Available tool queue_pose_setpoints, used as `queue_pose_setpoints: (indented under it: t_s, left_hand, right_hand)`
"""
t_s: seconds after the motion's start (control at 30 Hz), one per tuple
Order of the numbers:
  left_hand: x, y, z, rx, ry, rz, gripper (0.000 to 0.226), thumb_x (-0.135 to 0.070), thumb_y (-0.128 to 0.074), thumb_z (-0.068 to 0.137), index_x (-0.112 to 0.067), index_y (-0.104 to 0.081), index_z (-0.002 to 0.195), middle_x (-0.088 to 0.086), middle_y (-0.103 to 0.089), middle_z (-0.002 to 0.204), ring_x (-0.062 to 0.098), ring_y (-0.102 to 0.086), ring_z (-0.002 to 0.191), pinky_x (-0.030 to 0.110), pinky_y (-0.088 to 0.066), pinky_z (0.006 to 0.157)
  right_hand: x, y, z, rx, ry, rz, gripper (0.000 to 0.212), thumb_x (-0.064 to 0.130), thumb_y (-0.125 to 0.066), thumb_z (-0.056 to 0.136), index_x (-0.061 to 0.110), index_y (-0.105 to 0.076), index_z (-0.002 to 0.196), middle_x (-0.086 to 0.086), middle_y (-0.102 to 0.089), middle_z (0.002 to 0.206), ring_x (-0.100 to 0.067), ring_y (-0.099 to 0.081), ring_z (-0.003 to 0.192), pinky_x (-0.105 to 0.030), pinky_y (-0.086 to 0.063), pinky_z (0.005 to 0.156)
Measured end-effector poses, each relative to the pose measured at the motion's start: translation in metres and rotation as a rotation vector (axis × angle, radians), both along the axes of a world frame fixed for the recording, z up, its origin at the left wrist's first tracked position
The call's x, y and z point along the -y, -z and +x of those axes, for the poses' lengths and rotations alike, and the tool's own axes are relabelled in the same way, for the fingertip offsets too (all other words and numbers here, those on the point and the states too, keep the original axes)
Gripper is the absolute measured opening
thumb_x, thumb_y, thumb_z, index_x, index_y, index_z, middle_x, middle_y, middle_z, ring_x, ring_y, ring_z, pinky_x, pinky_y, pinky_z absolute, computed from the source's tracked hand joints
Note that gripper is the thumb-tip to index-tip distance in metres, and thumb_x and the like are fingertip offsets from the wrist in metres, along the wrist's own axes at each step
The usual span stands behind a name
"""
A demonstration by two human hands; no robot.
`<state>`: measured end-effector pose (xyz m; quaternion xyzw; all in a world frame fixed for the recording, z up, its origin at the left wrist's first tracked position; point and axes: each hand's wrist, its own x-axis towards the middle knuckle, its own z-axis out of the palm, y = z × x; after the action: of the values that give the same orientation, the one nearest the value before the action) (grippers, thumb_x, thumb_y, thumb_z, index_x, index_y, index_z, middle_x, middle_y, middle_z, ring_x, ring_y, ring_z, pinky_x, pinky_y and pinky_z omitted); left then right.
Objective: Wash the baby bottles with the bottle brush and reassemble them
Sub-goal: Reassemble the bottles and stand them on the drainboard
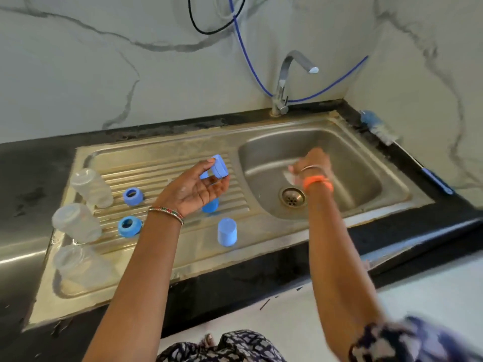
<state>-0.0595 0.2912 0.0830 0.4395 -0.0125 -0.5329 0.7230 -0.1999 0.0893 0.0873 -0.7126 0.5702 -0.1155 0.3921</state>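
My left hand (193, 188) is raised palm-up over the drainboard and grips a blue bottle cap (219, 167) between thumb and fingers. My right hand (312, 164) hovers, blurred, over the sink basin (347, 163). A pale, translucent piece (288, 176) shows at its fingertips, but whether the hand holds it is unclear. Three clear bottles (91, 188) (77, 223) (75, 265) stand upside down at the drainboard's left. Two blue rings (133, 196) (130, 226) lie beside them. Another blue piece (210, 205) sits partly hidden under my left hand. A blue cap (227, 232) stands nearer me. The bottle brush (379, 126) lies on the counter at the right.
The faucet (283, 82) stands behind the basin with its spout turned right; no water is visibly running. A blue hose (251, 61) and a black cable hang on the marble wall. The drain (292, 196) sits in the basin's floor. Black counter surrounds the steel sink unit (183, 259).
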Motion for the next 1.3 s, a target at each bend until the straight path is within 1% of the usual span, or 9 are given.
queue_pose_setpoints:
  t_s: [0.07,0.13,0.3,0.4,0.73,0.93,1.03,1.17,1.3]
  left_hand:
    - [0.001,-0.002,0.000,0.033,0.014,-0.003,0.010,-0.014,-0.054,0.093,-0.005,-0.059,0.095,0.016,-0.069,0.079,0.022,-0.069,0.068,0.030,-0.059,0.068]
    - [0.003,-0.001,0.001,0.049,0.015,0.005,0.010,-0.014,-0.056,0.093,-0.006,-0.060,0.095,0.016,-0.069,0.079,0.022,-0.070,0.069,0.029,-0.059,0.067]
    - [0.001,-0.005,0.000,0.009,0.016,-0.002,0.011,-0.017,-0.058,0.092,-0.006,-0.060,0.091,0.017,-0.066,0.082,0.023,-0.069,0.063,0.029,-0.059,0.063]
    - [-0.004,-0.016,0.011,0.004,-0.050,-0.065,0.017,-0.023,-0.059,0.092,-0.006,-0.058,0.094,0.014,-0.066,0.074,0.020,-0.068,0.059,0.027,-0.058,0.064]
    - [-0.031,-0.048,0.029,0.033,-0.132,-0.387,0.026,-0.023,-0.050,0.097,-0.003,-0.065,0.097,0.016,-0.070,0.087,0.021,-0.071,0.074,0.027,-0.056,0.078]
    - [-0.036,-0.041,0.032,0.058,-0.135,-0.416,0.033,-0.029,-0.048,0.095,-0.004,-0.070,0.099,0.013,-0.070,0.098,0.017,-0.071,0.083,0.025,-0.054,0.084]
    - [-0.035,-0.030,0.033,0.065,-0.138,-0.406,0.039,-0.031,-0.058,0.078,-0.006,-0.061,0.107,0.010,-0.072,0.097,0.014,-0.071,0.084,0.021,-0.055,0.081]
    - [-0.039,-0.012,0.037,0.073,-0.136,-0.437,0.068,-0.034,-0.082,0.054,-0.004,-0.062,0.111,0.012,-0.071,0.103,0.016,-0.071,0.091,0.023,-0.057,0.080]
    - [-0.041,-0.008,0.035,0.096,-0.256,-0.380,0.035,-0.035,-0.045,0.094,-0.005,-0.064,0.097,0.007,-0.074,0.084,0.010,-0.071,0.076,0.019,-0.057,0.070]
  right_hand:
    - [-0.011,0.017,0.007,-0.165,0.128,-0.270,0.029,0.021,-0.075,0.077,0.005,-0.066,0.100,-0.014,-0.069,0.103,-0.030,-0.065,0.099,-0.033,-0.052,0.080]
    - [-0.020,0.008,0.017,0.130,0.110,-0.257,0.014,0.017,-0.077,0.077,0.006,-0.068,0.079,-0.015,-0.071,0.087,-0.027,-0.068,0.082,-0.028,-0.055,0.077]
    - [-0.070,-0.021,0.045,0.957,0.050,0.346,0.015,-0.004,-0.059,0.088,0.007,-0.049,0.084,-0.013,-0.057,0.086,-0.021,-0.064,0.067,-0.025,-0.058,0.063]
    - [-0.094,-0.037,0.062,1.047,-0.093,0.381,0.018,-0.002,-0.045,0.096,0.008,-0.043,0.111,-0.010,-0.053,0.085,-0.020,-0.056,0.063,-0.025,-0.056,0.056]
    - [-0.128,-0.073,0.092,0.779,-0.404,-0.365,0.011,0.021,-0.077,0.074,0.022,-0.067,0.069,0.001,-0.070,0.071,-0.012,-0.066,0.069,-0.035,-0.056,0.075]
    - [-0.140,-0.075,0.091,0.515,-0.617,-0.489,0.034,0.041,-0.060,0.089,0.011,-0.074,0.095,-0.005,-0.071,0.103,-0.016,-0.063,0.104,-0.036,-0.048,0.095]
    - [-0.150,-0.081,0.084,0.187,-0.743,-0.411,0.049,0.051,-0.032,0.098,0.021,-0.062,0.122,-0.007,-0.041,0.147,-0.024,-0.021,0.143,-0.046,-0.016,0.116]
    - [-0.158,-0.087,0.072,0.010,-0.825,-0.405,0.043,0.053,-0.030,0.098,0.036,-0.052,0.129,-0.004,-0.013,0.159,-0.024,0.010,0.146,-0.053,0.000,0.115]
    - [-0.161,-0.080,0.073,-0.004,-0.883,-0.417,0.038,0.049,-0.048,0.093,0.038,-0.051,0.130,-0.007,-0.018,0.157,-0.027,0.005,0.146,-0.053,-0.006,0.113]
